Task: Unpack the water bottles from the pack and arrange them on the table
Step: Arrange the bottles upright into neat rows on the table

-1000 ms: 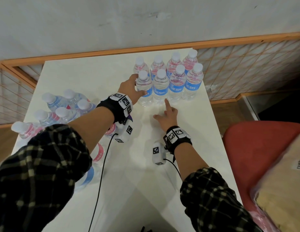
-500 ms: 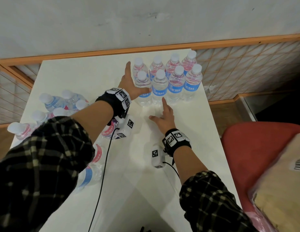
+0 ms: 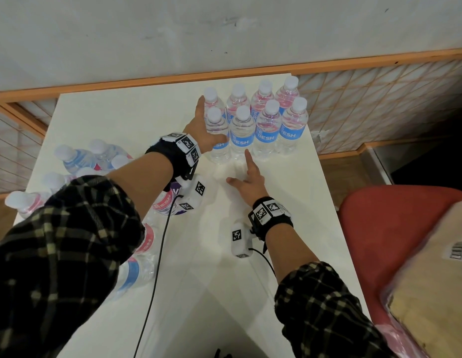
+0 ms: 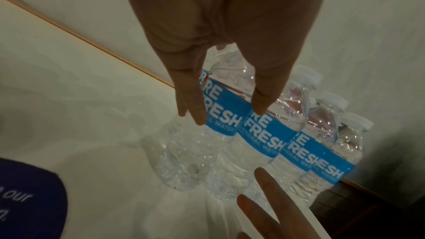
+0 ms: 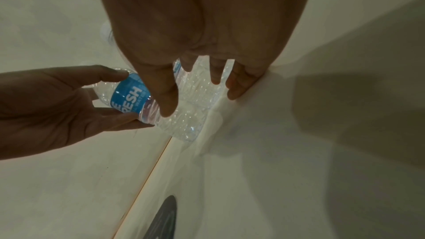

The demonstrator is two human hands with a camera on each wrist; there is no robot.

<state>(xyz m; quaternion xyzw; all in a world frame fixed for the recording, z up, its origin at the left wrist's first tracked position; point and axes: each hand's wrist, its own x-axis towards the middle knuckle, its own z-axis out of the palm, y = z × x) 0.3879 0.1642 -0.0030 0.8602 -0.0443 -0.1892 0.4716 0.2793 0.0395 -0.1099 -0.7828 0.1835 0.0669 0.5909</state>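
Several clear water bottles with blue labels stand in two rows at the far right of the white table (image 3: 121, 120). My left hand (image 3: 203, 127) lies flat against the left side of the front-left bottle (image 3: 217, 155), its fingers (image 4: 190, 104) straight and its thumb across the label. My right hand (image 3: 246, 174) rests on the table in front of the row, its fingers (image 5: 165, 97) spread and the index tip at a bottle's base. The torn pack (image 3: 77, 161) with more bottles sits at the left, partly hidden by my left arm.
Loose bottles (image 3: 137, 272) lie under my left forearm. A black cable (image 3: 157, 267) runs down the table. The right table edge (image 3: 325, 192) is close to the bottle rows. A red chair (image 3: 392, 228) with a cardboard parcel (image 3: 431, 275) stands at the right.
My left hand has let go its grip on the front-left bottle and stretched its fingers flat along the bottle's side. The right hand has hardly moved.
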